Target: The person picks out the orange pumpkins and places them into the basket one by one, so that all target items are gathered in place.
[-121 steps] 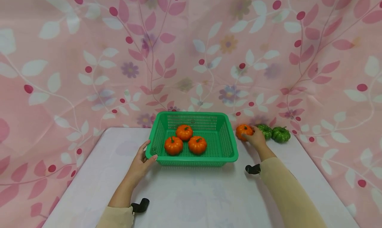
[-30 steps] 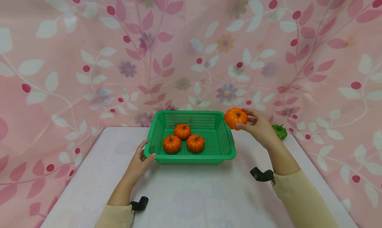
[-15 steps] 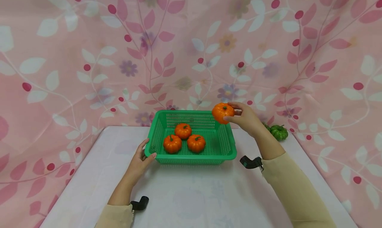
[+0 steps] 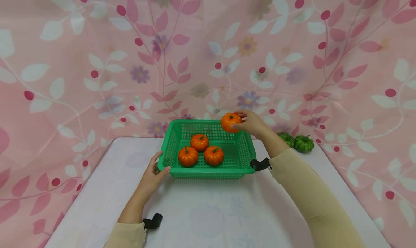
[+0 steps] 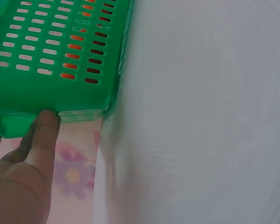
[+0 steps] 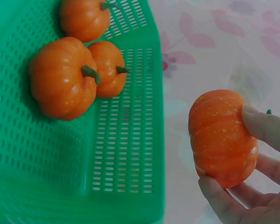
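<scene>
An orange pumpkin (image 4: pixel 231 122) with a green stem is held up over the back right part of the green basket (image 4: pixel 212 171). My right hand (image 4: pixel 251 124) grips it between thumb and fingers; the right wrist view shows the held pumpkin (image 6: pixel 223 137) from the side. Inside the basket sit three more orange pumpkins, one at the back (image 4: pixel 199 142), one at front left (image 4: pixel 187 156) and one at front right (image 4: pixel 213 156). With thumb and fingers, my left hand (image 4: pixel 152 174) holds the basket's left front corner, the thumb at the rim.
Two green pumpkins, one partly behind the right forearm (image 4: pixel 286 139) and one beside it (image 4: pixel 303 144), sit at the table's back right. A white cloth covers the table (image 4: pixel 201 212). Pink floral fabric (image 4: pixel 201 60) hangs behind it.
My right hand has lifted the orange pumpkin from the table right of the basket and carried it left over the basket. The left hand has stayed on the corner.
</scene>
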`<state>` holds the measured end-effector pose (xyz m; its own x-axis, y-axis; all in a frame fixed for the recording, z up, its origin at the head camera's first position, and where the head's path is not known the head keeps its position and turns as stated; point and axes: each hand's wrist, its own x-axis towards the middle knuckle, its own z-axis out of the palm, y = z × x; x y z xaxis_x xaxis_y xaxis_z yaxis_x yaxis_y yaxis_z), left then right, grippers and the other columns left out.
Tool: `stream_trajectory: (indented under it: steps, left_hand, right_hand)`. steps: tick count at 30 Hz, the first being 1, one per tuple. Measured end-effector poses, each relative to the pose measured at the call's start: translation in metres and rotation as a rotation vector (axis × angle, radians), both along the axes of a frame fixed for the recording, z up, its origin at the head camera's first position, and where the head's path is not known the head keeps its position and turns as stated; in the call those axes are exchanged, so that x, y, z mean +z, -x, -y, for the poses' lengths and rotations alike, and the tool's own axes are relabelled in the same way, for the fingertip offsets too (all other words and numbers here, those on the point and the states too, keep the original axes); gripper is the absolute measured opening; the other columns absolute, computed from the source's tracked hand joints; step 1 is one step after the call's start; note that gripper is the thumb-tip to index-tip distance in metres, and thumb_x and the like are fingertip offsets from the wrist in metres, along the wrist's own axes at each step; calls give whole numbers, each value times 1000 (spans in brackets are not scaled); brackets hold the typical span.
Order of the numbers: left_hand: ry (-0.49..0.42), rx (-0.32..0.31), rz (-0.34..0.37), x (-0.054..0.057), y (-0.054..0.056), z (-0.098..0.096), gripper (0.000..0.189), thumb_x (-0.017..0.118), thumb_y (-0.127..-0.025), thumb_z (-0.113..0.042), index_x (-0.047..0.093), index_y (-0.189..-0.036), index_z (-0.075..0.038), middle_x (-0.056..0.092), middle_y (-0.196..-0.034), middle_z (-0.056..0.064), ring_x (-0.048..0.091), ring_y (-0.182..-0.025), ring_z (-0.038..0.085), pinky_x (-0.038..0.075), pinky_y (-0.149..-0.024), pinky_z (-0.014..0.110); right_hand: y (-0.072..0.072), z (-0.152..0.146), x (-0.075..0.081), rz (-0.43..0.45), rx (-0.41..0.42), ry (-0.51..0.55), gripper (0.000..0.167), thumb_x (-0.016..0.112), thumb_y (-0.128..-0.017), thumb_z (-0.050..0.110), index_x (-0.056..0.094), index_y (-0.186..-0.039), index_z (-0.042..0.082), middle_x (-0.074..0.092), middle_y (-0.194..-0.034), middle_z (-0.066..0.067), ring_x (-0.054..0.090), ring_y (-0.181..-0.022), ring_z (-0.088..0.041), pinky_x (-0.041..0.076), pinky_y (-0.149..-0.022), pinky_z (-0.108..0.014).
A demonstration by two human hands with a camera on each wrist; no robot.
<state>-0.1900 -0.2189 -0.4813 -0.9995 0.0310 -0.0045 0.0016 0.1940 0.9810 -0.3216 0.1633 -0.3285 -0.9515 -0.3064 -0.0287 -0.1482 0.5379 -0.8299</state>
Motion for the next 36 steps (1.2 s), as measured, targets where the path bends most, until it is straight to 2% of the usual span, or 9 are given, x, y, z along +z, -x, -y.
stream_trajectory:
  steps: [4, 12, 17, 21, 26, 32, 36]
  left_hand:
    - [-7, -4, 6, 2, -1, 0, 76, 63, -101, -19, 16, -161, -27, 40, -152, 23, 45, -136, 33, 43, -104, 36]
    - [-16, -3, -3, 1, -1, 0, 77, 65, -100, -20, 18, -161, -26, 43, -149, 24, 46, -134, 33, 44, -100, 28]
    - [4, -4, -5, -1, -1, 1, 77, 63, -100, -20, 17, -161, -25, 41, -151, 24, 45, -136, 34, 43, -104, 37]
    - [1, -5, -1, -1, 0, 1, 77, 64, -100, -21, 17, -160, -27, 39, -152, 23, 44, -137, 34, 42, -106, 41]
    - [-1, -12, -1, -1, -1, 1, 77, 65, -99, -24, 18, -160, -27, 41, -151, 23, 45, -136, 33, 43, -103, 34]
    - [4, 0, -14, 0, -1, 1, 75, 64, -100, -19, 19, -160, -25, 44, -148, 24, 49, -131, 32, 46, -97, 25]
    - [2, -1, -15, -1, -1, 1, 77, 65, -100, -22, 19, -160, -25, 44, -148, 24, 48, -132, 31, 46, -97, 25]
  right_hand:
    - [9, 7, -6, 37, 6, -14, 65, 73, -93, 18, 43, -149, 7, 42, -149, -20, 45, -131, -39, 44, -104, -51]
    - [25, 16, -30, 77, 9, -46, 61, 72, -94, 13, 44, -147, 2, 41, -148, -25, 46, -130, -41, 44, -105, -48]
    - [29, 17, -38, 130, 20, -27, 61, 73, -92, 13, 44, -145, 0, 39, -146, -29, 53, -122, -41, 49, -99, -46]
    - [29, 17, -44, 116, 27, -58, 62, 76, -91, 17, 47, -143, -1, 41, -146, -29, 55, -119, -39, 52, -94, -42]
    - [29, 20, -54, 129, 3, -52, 63, 73, -92, 14, 43, -146, -1, 41, -147, -28, 53, -124, -39, 51, -96, -41]
    - [35, 23, -66, 155, -26, -41, 64, 73, -93, 12, 42, -148, 0, 39, -148, -28, 54, -122, -38, 52, -94, -41]
    - [36, 24, -69, 155, -28, -75, 67, 73, -93, 14, 40, -150, 2, 39, -150, -27, 53, -125, -39, 52, -95, -43]
